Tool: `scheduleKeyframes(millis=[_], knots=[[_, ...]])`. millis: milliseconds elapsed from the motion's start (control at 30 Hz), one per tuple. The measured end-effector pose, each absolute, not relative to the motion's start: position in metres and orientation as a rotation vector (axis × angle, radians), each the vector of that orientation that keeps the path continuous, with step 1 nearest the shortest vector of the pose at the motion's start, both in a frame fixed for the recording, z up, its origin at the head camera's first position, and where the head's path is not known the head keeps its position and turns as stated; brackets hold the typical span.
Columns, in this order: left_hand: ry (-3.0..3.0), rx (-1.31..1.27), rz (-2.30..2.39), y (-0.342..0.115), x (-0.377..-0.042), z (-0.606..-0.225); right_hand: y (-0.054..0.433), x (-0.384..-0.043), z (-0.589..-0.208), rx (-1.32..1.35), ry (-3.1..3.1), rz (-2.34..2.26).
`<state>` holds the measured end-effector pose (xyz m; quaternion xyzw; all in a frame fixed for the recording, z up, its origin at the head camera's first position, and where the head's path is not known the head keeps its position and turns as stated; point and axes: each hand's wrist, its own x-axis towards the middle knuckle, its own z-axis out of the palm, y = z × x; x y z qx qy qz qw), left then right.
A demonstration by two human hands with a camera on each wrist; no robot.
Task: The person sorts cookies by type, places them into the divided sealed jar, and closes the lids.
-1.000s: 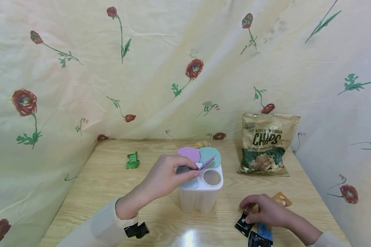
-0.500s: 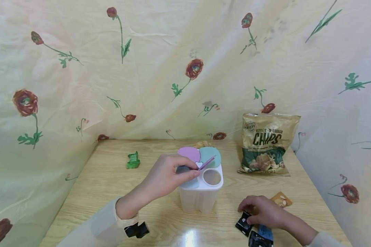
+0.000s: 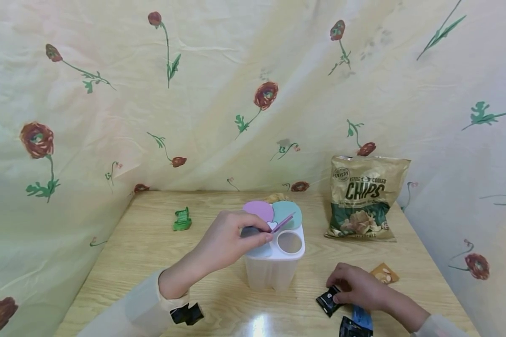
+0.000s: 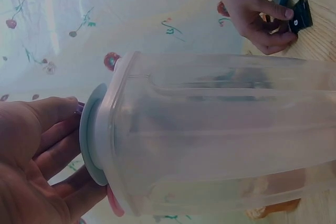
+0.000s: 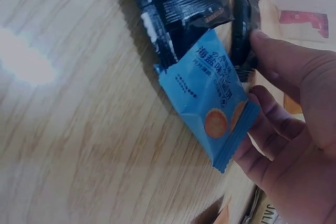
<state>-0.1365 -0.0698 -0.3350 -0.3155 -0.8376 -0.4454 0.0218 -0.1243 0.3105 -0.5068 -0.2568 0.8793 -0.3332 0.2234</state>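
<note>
My left hand (image 3: 223,238) pinches the edge of a tilted purple flap lid (image 3: 284,222) on a clear plastic storage container (image 3: 271,274) with a white top. Beside that lid, a round opening (image 3: 289,242) in the front right of the top is uncovered. My right hand (image 3: 358,288) holds a small black snack packet (image 3: 329,301) between thumb and fingers, low over the table to the container's right. Seen from the right wrist, the thumb presses on the black packet (image 5: 245,27). A blue snack packet (image 5: 207,100) lies near the fingers, partly under a larger black packet (image 5: 184,3).
A gold and green chips bag (image 3: 364,199) stands at the back right. An orange packet (image 3: 384,273) lies behind the right hand. To the left is a green packet (image 3: 182,219). Something yellowish-brown (image 3: 277,197) sits behind the container. Floral cloth (image 3: 202,107) surrounds the table.
My right hand has shifted the small black packet slightly to the left, away from the other packets. The left hand and the purple flap lid stay in place.
</note>
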Motion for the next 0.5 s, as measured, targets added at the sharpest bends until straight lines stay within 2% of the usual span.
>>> scheduleKeyframes(millis=[500], knots=[[-2.598,-0.973,-1.382,-0.0703,-0.1366,-0.3350,0.3096,-0.1268,-0.5079,-0.662,2.415,-0.934]])
